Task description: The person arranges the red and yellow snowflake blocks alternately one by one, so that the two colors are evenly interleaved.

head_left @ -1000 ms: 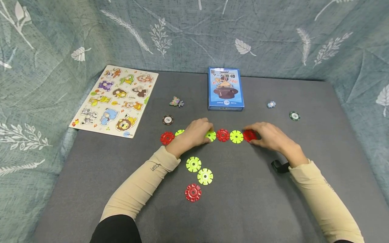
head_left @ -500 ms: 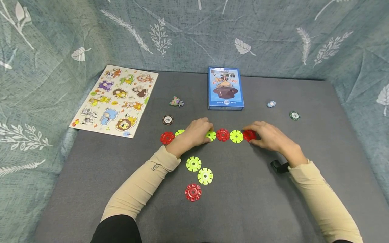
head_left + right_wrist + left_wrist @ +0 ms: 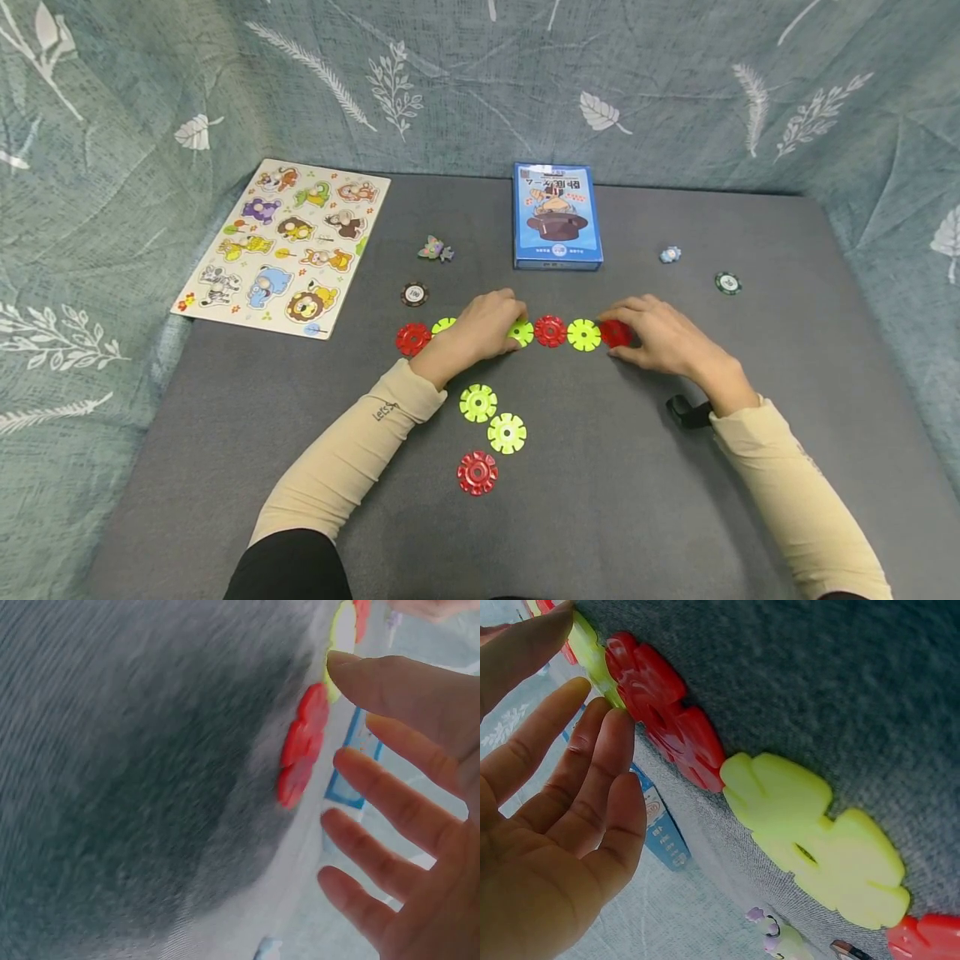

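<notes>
Red and yellow-green notched interlocking discs lie flat in a row across the table, colours alternating. My left hand reaches over the row, thumb and index fingertip at opposite edges of a yellow-green disc; its palm hides part of the row in the head view. A red disc and another yellow-green disc lie between the hands. At the row's right end, my right hand has thumb and index fingertip at the near and far edges of a red disc; its other fingers are spread.
Nearer lie two yellow-green discs and one red disc. Behind the row are a dark poker chip, small figurines, a blue game box and a green chip. An animal puzzle board lies left.
The right hand shifts very slightly, its thumb tip moving a little left along the red disc's near edge. The left hand and the discs stay in place.
</notes>
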Available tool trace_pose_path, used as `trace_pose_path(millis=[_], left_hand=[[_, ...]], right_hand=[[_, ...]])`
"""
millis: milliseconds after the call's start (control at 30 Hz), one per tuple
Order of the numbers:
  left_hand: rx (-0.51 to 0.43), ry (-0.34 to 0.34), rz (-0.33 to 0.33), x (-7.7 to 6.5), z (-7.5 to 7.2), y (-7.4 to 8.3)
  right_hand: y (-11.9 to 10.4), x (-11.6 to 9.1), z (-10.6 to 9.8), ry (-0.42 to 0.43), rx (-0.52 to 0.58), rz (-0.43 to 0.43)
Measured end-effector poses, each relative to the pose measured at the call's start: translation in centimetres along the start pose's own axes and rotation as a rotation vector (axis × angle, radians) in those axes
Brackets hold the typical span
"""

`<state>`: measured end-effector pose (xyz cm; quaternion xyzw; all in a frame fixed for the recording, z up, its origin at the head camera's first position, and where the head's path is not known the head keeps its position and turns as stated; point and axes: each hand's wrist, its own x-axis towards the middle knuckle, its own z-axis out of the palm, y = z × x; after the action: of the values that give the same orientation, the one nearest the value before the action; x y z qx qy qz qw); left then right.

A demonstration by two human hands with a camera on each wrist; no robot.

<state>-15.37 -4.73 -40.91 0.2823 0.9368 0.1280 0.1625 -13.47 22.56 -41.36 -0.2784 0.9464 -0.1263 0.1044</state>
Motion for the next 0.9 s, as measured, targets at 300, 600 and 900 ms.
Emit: trace_pose_path(millis=[300, 600, 900], left_hand=[[0.002, 0.012, 0.007, -0.2, 0.1, -0.2], [0.016, 0.019, 0.013, -0.2, 0.2, -0.3], [0.034, 0.015, 0.012, -0.1, 0.2, -0.2]], right_hand=[[-2.1, 0.1, 0.2, 0.12, -0.046, -0.182], [-5.7, 0.1, 1.7, 0.124, -0.079, -0.34], [-9.3, 0.5, 3.2, 0.067, -0.121, -0.498]])
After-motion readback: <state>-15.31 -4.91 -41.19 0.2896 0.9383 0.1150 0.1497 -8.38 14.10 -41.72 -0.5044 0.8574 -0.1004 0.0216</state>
